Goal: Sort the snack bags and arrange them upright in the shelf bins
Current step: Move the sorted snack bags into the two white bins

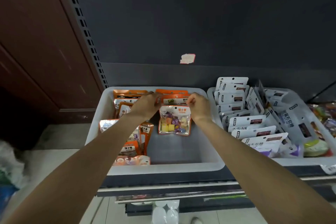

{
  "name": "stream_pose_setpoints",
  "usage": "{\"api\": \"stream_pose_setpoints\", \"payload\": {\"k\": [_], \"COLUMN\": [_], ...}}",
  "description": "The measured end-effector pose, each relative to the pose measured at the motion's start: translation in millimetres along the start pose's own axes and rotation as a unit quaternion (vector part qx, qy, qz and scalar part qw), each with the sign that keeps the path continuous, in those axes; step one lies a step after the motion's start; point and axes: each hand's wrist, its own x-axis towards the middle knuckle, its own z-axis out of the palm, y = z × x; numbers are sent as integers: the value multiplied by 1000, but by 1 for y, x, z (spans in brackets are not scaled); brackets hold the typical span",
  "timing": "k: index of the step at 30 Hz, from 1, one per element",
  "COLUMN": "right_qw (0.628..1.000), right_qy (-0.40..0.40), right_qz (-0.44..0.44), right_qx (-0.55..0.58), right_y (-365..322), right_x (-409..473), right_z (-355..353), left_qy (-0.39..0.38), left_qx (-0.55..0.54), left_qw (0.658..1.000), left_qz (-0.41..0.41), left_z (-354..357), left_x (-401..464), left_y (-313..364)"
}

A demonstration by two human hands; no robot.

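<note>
A clear, orange-edged candy bag (174, 121) full of coloured sweets stands upright in the right half of a white bin (163, 168). My left hand (145, 105) pinches its top left corner, and my right hand (199, 106) pinches its top right corner. Behind it, more orange bags (173, 97) stand in a row against the bin's back wall. Several orange bags (131, 138) lie and lean in the bin's left half, partly hidden by my left forearm.
A second white bin (300, 161) to the right holds several white snack bags (245, 122) leaning in rows. A dark back panel (181, 23) rises behind the bins. A slotted upright (83, 29) and a brown cabinet stand at the left. Lower shelf edges sit below.
</note>
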Motion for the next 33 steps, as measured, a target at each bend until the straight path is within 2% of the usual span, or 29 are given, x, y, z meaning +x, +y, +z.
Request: {"api": "stream_pose_setpoints", "payload": {"k": [6,11,14,18,25,33], "right_qw": [998,994,993,993,994,993], "right_qy": [-25,-59,-32,8,43,58], "right_qz": [-40,-86,-110,-112,-69,24], "right_qx": [-44,-33,-20,-36,-76,-98], "right_y": [1,-4,-2,19,105,277], "right_x": [-2,-20,-37,-58,-103,-174], "right_z": [-6,-32,-63,-112,-206,-346], "left_qy": [-44,26,63,72,77,28], "left_qx": [50,56,45,55,-42,-68], "left_qw": [998,997,996,992,981,970], "left_qz": [9,39,55,87,173,232], "left_z": [4,-2,-8,-6,47,169], "left_x": [-3,-14,-25,-38,-59,-85], "left_y": [11,33,61,112,230,425]}}
